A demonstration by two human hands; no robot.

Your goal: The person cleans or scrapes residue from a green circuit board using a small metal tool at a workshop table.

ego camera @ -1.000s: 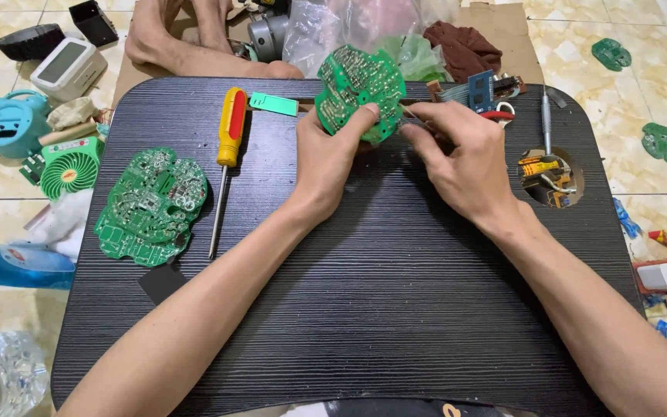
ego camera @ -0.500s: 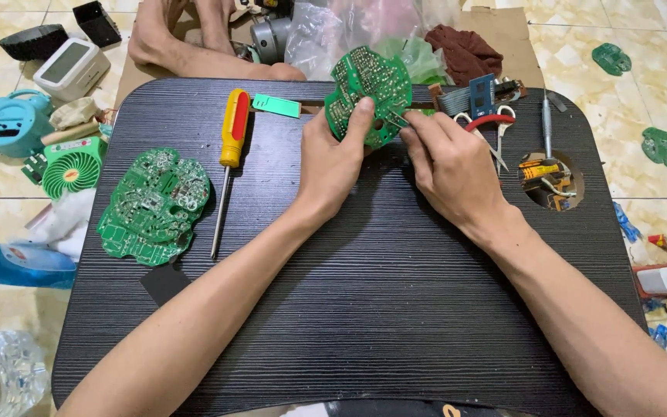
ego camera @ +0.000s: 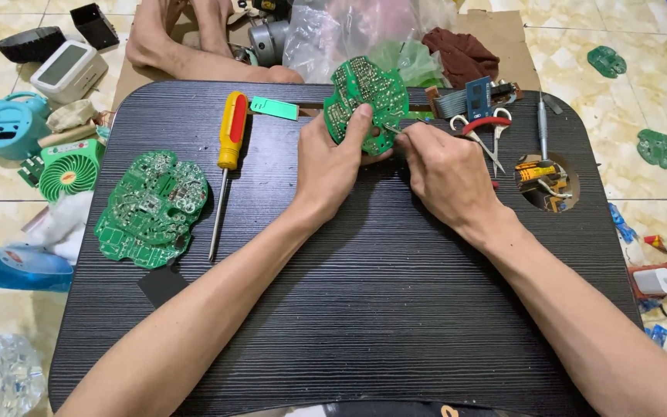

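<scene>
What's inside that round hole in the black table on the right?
The round hole in the black table holds a jumble of small parts: something yellow and orange with thin wires. What lies deeper is hidden by that clutter and shadow, so I cannot tell.

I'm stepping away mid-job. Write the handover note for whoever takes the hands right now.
Left hand: grips the green circuit board, raised on edge above the black lap table.
Right hand: pinches a thin metal tool, its tip against the board's face.
Nearby: stack of similar green boards at the table's left, yellow-and-red screwdriver beside it, scissors to the right.
Done: one board picked up and being worked.
Left: cannot tell how far this board is along; the stack lies untouched.
</scene>
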